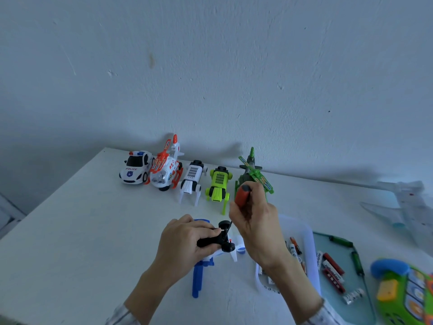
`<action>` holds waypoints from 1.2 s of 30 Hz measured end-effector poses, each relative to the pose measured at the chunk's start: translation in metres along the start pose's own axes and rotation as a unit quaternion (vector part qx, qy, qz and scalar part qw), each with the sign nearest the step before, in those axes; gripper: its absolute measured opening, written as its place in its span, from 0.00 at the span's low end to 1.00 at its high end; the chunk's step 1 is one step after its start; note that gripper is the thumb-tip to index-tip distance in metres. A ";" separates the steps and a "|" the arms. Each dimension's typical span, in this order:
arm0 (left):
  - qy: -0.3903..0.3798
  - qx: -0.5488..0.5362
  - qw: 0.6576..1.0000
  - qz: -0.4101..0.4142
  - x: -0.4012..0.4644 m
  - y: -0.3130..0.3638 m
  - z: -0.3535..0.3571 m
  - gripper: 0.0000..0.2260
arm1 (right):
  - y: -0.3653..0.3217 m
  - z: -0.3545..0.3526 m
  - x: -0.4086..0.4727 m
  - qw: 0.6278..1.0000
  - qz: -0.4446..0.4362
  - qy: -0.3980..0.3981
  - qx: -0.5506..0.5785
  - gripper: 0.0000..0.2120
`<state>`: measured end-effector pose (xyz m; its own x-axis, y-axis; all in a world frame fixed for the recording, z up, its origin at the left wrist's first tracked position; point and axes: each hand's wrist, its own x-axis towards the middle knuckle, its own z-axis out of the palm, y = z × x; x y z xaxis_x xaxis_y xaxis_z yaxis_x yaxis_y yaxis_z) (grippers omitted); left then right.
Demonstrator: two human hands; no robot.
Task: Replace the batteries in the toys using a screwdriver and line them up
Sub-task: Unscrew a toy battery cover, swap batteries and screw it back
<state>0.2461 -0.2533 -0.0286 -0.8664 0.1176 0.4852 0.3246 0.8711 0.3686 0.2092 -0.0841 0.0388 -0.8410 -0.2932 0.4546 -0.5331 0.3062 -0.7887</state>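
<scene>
Left hand (187,240) grips a blue-and-white toy (210,254) flipped belly-up near the worktop's (82,231) near edge, fingers curled round its black wheel chassis. Held upside down so the underside, where a battery cover would likely sit, faces up; cover itself hidden by the hands.

Right hand (255,221) is wrapped round the red-handled screwdriver (241,195), shaft angled down-left with its tip at the toy's underside between the black wheels. Steep angle likely keeps the tip seated in a screw. Cannot tell if the screw is going in or out.

5 toys stand in a row along the far edge by the wall, noses toward the near edge: police car (134,168) nearest the far-left corner, then orange-and-white helicopter (166,171), white robot dog (192,180), lime robot dog (219,181), green helicopter (254,174) partly behind the right hand. Judged as the line-up; the held toy probably goes next.

Clear plastic tray (302,231) sits just right of the right hand, loose batteries (295,248) inside, within reach for swapping. More batteries (332,272) lie on a teal mat (337,245) beyond it, a green-handled screwdriver (357,262) beside them. Green toy phone (403,292) at the near-right corner and a pale plane (407,207) at the right edge are apart from the row, probably still waiting.
</scene>
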 end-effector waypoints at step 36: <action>0.015 0.005 1.000 -0.025 0.011 -0.001 0.000 0.15 | 0.000 -0.010 0.015 0.991 -0.077 -0.010 0.108 0.21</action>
<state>0.2359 -0.2529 -0.0238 -0.8696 0.0600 0.4900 0.2774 0.8804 0.3847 0.1961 -0.0796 0.0494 -0.7475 -0.3399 0.5707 -0.6215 0.0548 -0.7815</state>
